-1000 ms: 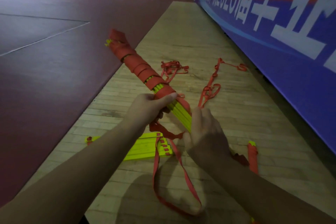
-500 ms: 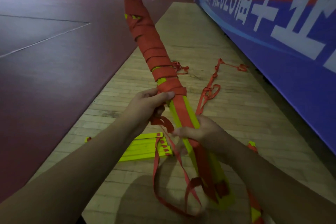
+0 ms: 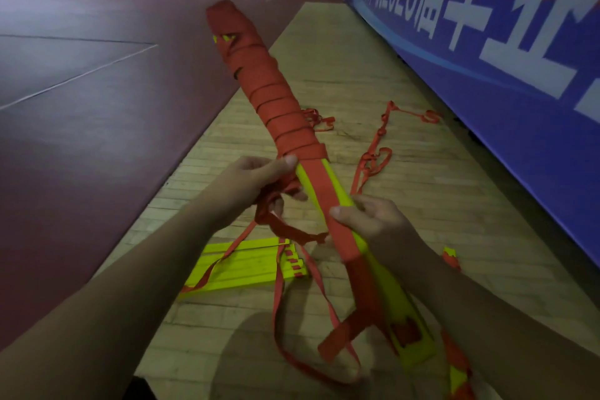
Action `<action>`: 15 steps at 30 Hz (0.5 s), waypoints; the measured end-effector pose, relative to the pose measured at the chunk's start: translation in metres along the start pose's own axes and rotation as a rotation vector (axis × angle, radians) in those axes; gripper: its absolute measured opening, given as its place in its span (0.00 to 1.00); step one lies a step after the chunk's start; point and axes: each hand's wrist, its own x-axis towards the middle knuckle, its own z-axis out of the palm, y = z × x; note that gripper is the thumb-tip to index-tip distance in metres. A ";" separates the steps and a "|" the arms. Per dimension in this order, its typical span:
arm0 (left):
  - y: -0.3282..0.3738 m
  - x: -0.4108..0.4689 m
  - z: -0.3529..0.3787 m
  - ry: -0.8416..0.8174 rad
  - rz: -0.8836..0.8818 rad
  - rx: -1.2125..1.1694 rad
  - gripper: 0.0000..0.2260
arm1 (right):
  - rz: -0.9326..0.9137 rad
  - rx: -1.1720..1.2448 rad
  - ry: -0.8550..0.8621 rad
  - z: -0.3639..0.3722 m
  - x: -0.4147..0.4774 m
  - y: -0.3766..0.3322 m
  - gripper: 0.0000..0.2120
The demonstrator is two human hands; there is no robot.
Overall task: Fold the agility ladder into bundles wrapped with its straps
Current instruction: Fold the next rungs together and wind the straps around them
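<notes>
A long bundle of yellow ladder rungs (image 3: 269, 97) points up and away from me, its upper half wound in red strap. My left hand (image 3: 259, 185) grips the bundle just below the wound part, with loose red strap (image 3: 285, 230) bunched in its fingers. My right hand (image 3: 370, 221) holds the bundle lower down, thumb pressed on a flat red strap running along the yellow rungs. A loose strap loop (image 3: 292, 351) hangs to the floor. A second stack of yellow rungs (image 3: 246, 266) lies flat on the wooden floor beneath my hands.
Tangled red straps (image 3: 376, 156) trail over the wooden floor strip (image 3: 341, 52) toward the blue banner wall (image 3: 503, 91) on the right. Dark red court flooring (image 3: 97, 91) stretches to the left. Another rung end (image 3: 451, 256) lies beside my right forearm.
The bundle has swung from lying low and leftward to pointing upright and away. My right hand has shifted from covering the rungs to gripping them with the thumb on the strap.
</notes>
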 end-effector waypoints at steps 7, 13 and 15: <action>-0.001 -0.002 0.008 -0.144 -0.041 0.139 0.13 | -0.216 -0.399 0.292 -0.013 0.008 0.002 0.07; 0.002 0.000 0.045 0.146 0.009 0.162 0.19 | -0.348 -0.676 0.413 0.012 0.002 0.029 0.15; -0.005 0.000 0.050 0.255 -0.013 0.147 0.19 | -0.471 -0.739 0.407 0.025 0.000 0.034 0.17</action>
